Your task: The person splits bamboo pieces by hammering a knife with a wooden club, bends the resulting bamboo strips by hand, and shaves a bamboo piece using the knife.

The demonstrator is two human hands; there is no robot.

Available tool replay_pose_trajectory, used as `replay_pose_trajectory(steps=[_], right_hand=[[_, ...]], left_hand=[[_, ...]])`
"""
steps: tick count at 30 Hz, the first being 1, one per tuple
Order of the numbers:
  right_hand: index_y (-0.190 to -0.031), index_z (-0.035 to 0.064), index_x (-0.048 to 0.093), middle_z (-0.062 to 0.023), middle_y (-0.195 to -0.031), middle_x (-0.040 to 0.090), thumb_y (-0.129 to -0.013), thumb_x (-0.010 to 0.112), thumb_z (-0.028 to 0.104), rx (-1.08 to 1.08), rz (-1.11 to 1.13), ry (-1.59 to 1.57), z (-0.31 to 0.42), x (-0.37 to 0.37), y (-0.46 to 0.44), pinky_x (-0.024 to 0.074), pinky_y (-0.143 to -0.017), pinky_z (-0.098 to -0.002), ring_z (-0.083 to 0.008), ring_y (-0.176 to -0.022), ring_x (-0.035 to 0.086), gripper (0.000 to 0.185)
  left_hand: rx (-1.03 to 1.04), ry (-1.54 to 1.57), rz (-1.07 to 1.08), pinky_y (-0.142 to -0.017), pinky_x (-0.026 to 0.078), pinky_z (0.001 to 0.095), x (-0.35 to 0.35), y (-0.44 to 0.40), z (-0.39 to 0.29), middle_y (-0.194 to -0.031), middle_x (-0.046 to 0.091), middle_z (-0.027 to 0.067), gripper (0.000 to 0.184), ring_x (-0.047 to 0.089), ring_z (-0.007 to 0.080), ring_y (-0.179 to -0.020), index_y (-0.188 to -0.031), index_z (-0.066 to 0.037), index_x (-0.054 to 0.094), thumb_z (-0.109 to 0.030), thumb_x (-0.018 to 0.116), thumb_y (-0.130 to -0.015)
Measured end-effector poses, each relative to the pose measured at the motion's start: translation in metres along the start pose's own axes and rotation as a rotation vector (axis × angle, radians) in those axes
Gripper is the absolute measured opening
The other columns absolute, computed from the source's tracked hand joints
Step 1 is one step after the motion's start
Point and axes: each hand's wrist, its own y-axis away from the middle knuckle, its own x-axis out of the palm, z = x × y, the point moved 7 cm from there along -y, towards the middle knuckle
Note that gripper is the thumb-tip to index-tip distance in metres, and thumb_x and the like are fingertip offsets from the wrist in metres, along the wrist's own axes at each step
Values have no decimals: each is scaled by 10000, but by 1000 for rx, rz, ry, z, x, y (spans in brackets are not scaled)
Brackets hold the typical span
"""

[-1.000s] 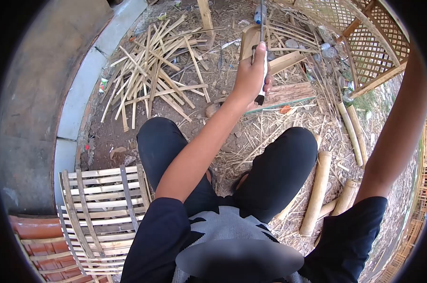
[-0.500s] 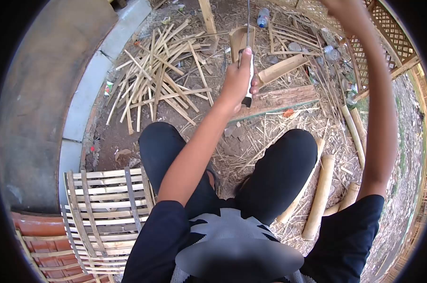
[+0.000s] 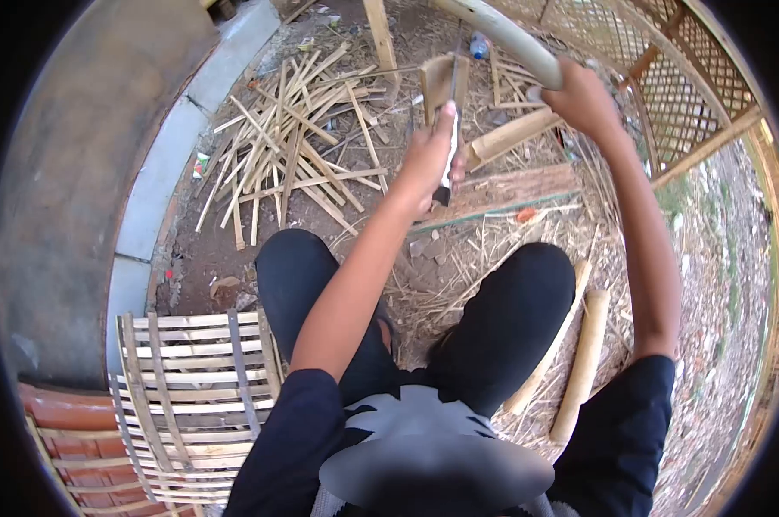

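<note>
I have the left hand (image 3: 425, 164) wrapped round a white-and-black knife handle (image 3: 451, 148), its blade (image 3: 456, 71) overlapping a split bamboo piece (image 3: 436, 83) just ahead, contact unclear; the right hand (image 3: 584, 101) clenches a raised pole (image 3: 518, 41). I judge this wants a steady blade, left hand clear of the pole. I can read no writing anywhere.

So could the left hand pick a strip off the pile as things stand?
Probably not without freeing itself: the left hand is closed around the blade's handle, though the strip pile lies nearby with nothing evident blocking the way.
</note>
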Motion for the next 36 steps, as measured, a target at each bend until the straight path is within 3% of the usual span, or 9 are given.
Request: replay_pose_trajectory(steps=[4,7,14,17,19,28,32,34,36], right_hand=[[-1070,-22,671,-180,-905,714,-769,741,230,46,-13,36,10,-80,-22,543,-723,-378,-260,-818,710,399],[-1174,-31,594,-68,-770,621,-877,687,183,-385,-330,-42,66,-168,-13,467,-427,-196,-96,-540,559,377],[-979,-66,652,-136,-810,687,-831,721,242,-203,-688,-377,1,-140,-8,518,-594,-329,-180,-679,660,349],[-1040,-43,647,-142,-765,682,-820,708,193,27,-114,28,-13,1,25,533,-623,-358,-201,-622,657,328],[-1150,-19,619,-153,-765,678,-821,704,215,254,212,-357,-24,34,41,546,-646,-371,-198,-644,660,413],[-1222,107,527,-148,-1040,640,-853,688,346,-155,-427,-492,29,-201,-6,559,-724,-421,-301,-847,640,468],[-1247,75,602,-104,-891,694,-830,743,252,-54,-492,200,13,-247,-5,555,-661,-321,-180,-719,656,475],[-997,-27,679,-112,-794,676,-830,726,309,-313,-1055,-428,-2,-178,28,509,-634,-308,-132,-662,626,379],[-1011,-74,638,-142,-773,656,-792,740,251,-46,-510,-258,-31,-44,39,509,-637,-331,-176,-670,630,405]], left_hand=[[-29,-14,23,-390,350,243,1,2,14,-580,435,-3,578,405,87,-432,-740,-113,449,-653,457,-947],[-29,-44,39,-385,336,243,3,1,14,-572,430,-13,598,389,85,-417,-744,-111,451,-678,454,-934],[-53,-19,52,-403,331,217,0,-3,14,-591,392,-35,533,375,57,-455,-821,-115,455,-632,499,-942],[-74,-52,78,-402,324,213,2,1,3,-580,395,-42,544,367,52,-441,-829,-111,465,-643,492,-940],[-149,-33,114,-401,318,212,-1,-4,2,-581,397,-43,550,362,48,-436,-828,-111,473,-650,489,-938],[-110,-133,121,-390,293,211,6,-1,19,-550,397,-54,535,365,43,-419,-803,-128,469,-640,462,-954],[-94,-140,107,-386,297,211,6,-1,17,-554,400,-55,528,362,38,-420,-802,-126,471,-630,461,-960],[-80,-159,97,-385,301,210,4,-2,17,-560,404,-55,528,360,35,-423,-804,-123,473,-627,462,-961],[-75,-183,90,-385,305,209,1,1,19,-567,409,-55,527,357,33,-426,-807,-120,477,-624,465,-961]])
